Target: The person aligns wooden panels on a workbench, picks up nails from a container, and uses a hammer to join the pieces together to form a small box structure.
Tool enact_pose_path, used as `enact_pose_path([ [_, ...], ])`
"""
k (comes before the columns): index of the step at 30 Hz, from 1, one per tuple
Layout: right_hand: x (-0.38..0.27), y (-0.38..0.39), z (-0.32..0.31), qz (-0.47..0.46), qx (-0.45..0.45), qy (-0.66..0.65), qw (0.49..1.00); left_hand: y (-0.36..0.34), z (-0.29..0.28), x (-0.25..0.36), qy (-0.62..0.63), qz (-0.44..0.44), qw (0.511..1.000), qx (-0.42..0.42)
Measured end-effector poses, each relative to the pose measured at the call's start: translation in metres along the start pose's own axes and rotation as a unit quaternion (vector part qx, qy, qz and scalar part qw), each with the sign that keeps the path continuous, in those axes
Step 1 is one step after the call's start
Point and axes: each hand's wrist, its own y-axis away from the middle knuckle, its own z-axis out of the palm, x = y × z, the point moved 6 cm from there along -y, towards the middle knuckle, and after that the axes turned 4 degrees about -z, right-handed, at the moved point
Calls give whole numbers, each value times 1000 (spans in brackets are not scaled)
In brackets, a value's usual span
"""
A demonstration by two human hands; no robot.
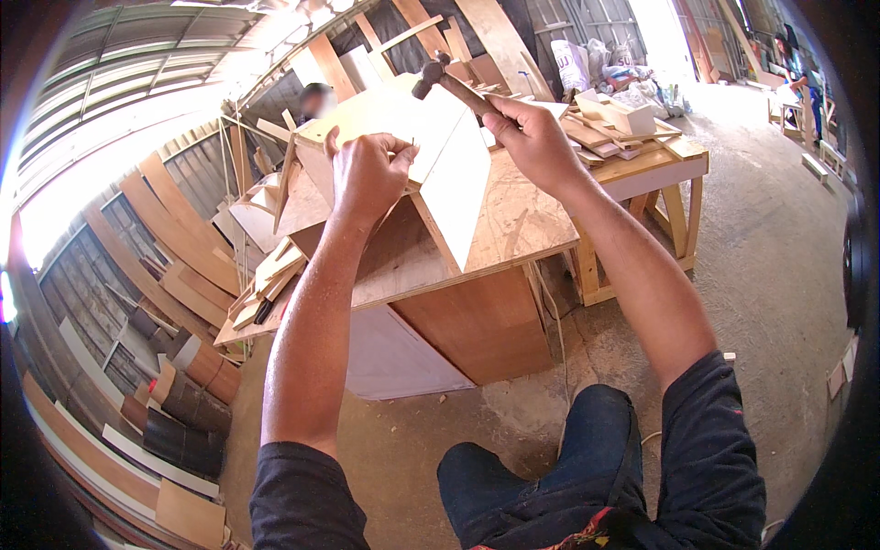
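Note:
My left hand [368,163] is closed in a pinch on a small nail [412,144] at the edge of a pale wooden panel assembly [459,202], which rests on a plywood worktable [526,223]. My right hand [526,137] grips the wooden handle of a hammer [463,89]; its dark metal head is raised above and to the right of the nail. Part of the assembly is washed out by bright light, and my left fingers partly cover its near edge.
A person [310,108] is behind the assembly; another [807,87] is at far right. Offcuts lie on a second bench [672,170] and on the worktable's left end [268,289]. Boards [179,229] lean along the left wall. A cord [559,325] trails to the floor.

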Motion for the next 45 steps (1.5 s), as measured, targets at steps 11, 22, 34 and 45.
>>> enact_pose_path([
  [11,-7,6,1,-51,-6,100,994,-1,0,1,-5,0,1000,2],
  [22,-2,7,-1,41,14,3,999,-2,2,2,0,-3,1000,-4],
  [34,-4,14,2,-17,-5,100,995,1,5,-2,-10,-12,1000,-10],
  [45,7,23,-20,25,26,50,998,134,72,-13,287,-172,915,226],
])
